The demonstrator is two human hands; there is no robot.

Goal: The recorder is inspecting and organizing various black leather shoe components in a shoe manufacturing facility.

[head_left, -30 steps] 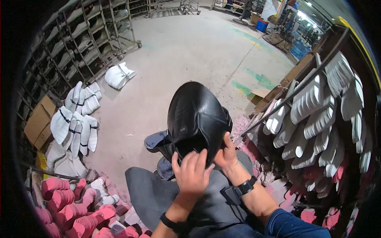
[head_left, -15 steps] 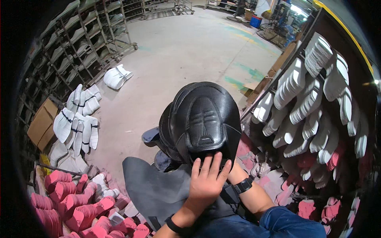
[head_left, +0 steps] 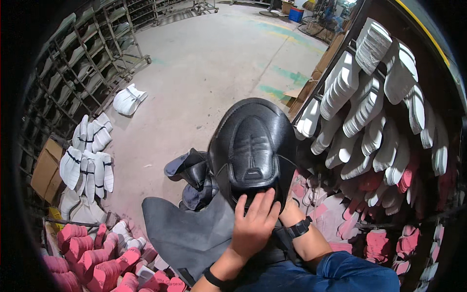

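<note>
A black leather shoe upper point(head_left: 253, 141), with a stitched, creased front panel, is held up in front of me, toe end away. My left hand point(head_left: 255, 221) lies on its near opening with fingers stretched out and slightly apart, tips at the rim. The forearm of my right hand point(head_left: 290, 214), with a black watch, runs under the upper's right side; its fingers are hidden. Beyond the upper's left edge, lower down, are dark folded pieces point(head_left: 194, 170) with bluish surfaces, partly covered. A dark grey sheet like an apron point(head_left: 187, 231) spreads below them.
At right, white insole-shaped bundles point(head_left: 367, 107) hang on a rack. Pink shoe-shaped stacks point(head_left: 92, 253) crowd the lower left. Tied white bundles point(head_left: 90, 165) and a cardboard box point(head_left: 47, 170) stand at left, before metal shelving point(head_left: 87, 58). One white bundle point(head_left: 129, 100) lies on the floor.
The view has shifted slightly. Dark pieces that sat close behind the held upper now show apart from it, lower left. My left hand stays at the opening.
</note>
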